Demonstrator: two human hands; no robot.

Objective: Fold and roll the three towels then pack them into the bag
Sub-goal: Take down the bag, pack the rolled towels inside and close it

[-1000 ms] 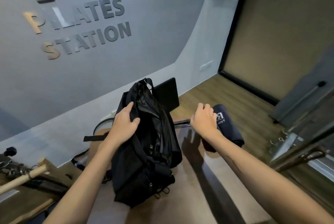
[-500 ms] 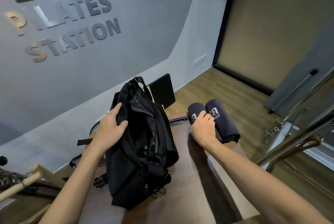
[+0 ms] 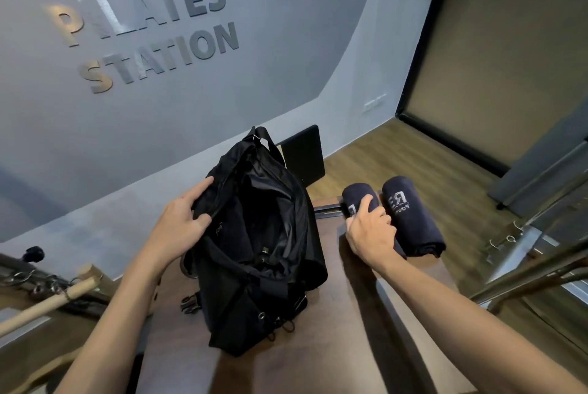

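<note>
Right of the black bag [image 3: 254,241], whose rim the left hand [image 3: 181,225] pinches open, the right hand [image 3: 370,234] closes around the nearer rolled towel [image 3: 358,196] on the desk [image 3: 334,346]: probably light, soft, best squeezed mid-roll to prevent unrolling.

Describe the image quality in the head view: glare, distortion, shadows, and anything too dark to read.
Head view: glare washes out part of the wall lettering; wide-angle distortion curves the wall and door frame; the open black bag is too dark inside to show contents; the right hand, on one rolled towel, casts a shadow on the brown surface; the left hand looks sharp.
</note>
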